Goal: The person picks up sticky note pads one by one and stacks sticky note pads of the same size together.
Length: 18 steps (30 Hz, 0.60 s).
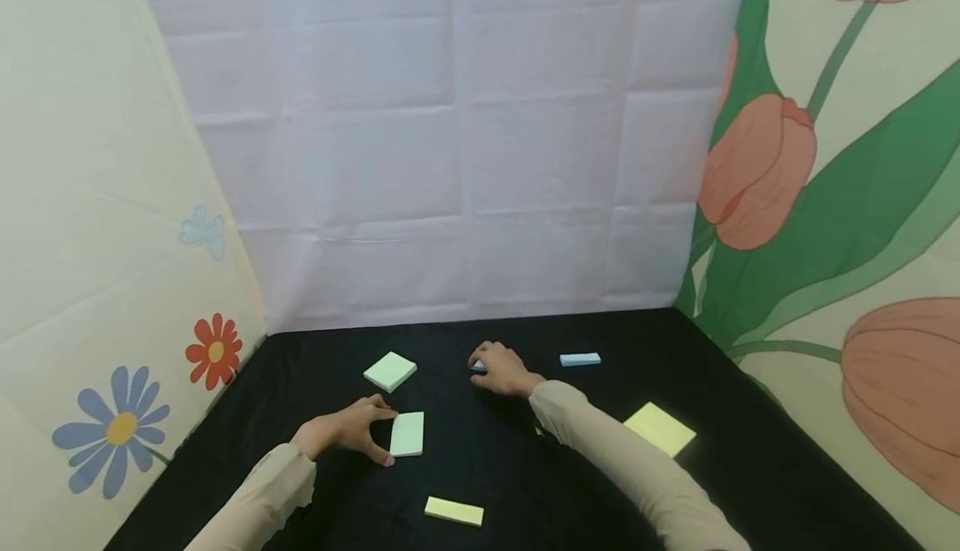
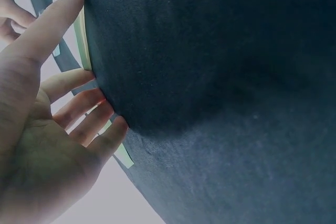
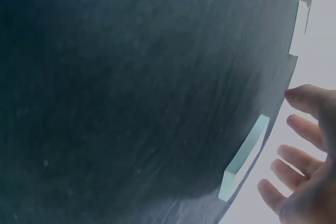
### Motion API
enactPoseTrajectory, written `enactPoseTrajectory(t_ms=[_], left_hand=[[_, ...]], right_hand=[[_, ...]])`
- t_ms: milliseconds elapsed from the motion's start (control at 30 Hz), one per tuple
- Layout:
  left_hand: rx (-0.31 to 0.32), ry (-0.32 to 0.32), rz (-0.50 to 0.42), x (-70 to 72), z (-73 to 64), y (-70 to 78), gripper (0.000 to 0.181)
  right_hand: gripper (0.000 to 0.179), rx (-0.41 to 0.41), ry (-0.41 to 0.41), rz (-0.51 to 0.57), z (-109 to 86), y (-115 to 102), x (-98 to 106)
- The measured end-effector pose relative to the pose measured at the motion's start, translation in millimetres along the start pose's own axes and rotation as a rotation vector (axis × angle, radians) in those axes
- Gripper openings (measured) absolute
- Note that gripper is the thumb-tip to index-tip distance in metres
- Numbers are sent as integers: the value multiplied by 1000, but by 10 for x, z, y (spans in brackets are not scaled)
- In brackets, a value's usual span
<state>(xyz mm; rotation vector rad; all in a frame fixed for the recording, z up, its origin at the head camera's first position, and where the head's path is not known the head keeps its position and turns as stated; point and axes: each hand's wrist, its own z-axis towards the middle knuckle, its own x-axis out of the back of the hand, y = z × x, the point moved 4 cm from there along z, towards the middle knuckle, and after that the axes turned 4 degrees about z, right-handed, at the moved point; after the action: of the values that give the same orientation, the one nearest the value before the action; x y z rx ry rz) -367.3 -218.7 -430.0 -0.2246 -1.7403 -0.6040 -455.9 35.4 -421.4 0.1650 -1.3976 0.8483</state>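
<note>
At the pale green sticky note pad [image 1: 407, 436], my left hand [image 1: 348, 430] has its thumb at the near left corner and its index finger at the far left corner. In the left wrist view those two fingers span the edge of that pad [image 2: 82, 43], with the other fingers spread beside it. Farther back, my right hand [image 1: 504, 369] holds a small light blue sticky note pad [image 1: 478, 366] between thumb and index finger, most of it covered by the hand. In the right wrist view the fingers [image 3: 296, 161] are bent, and the held pad is hidden.
A second pale green pad [image 1: 390, 372] lies behind my left hand. Another blue strip pad [image 1: 580, 359] is at the back right. A large yellow pad [image 1: 660, 428] lies right of my right sleeve, which partly covers a small yellow piece [image 1: 539, 432]. A yellow strip pad [image 1: 453, 511] lies in front.
</note>
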Motion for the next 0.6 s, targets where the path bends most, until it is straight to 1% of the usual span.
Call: enactPoseTrajectory(t_ms=[100,267,467,600], left_hand=[[-10,3,-6,0,-8,1,75],[-11,-4,-25,-14,-9,-6,75],[-11,6,-10,-9,-14,-6,75],[10,8,-15,-9,-9,-11,75]], right_hand=[[29,-29,9,-34,9,41,8],[34,-82,19,-55,39,131,6],[39,-123,26,-72,53,213,-15],[40,-138,21,-75,52,243,-24]])
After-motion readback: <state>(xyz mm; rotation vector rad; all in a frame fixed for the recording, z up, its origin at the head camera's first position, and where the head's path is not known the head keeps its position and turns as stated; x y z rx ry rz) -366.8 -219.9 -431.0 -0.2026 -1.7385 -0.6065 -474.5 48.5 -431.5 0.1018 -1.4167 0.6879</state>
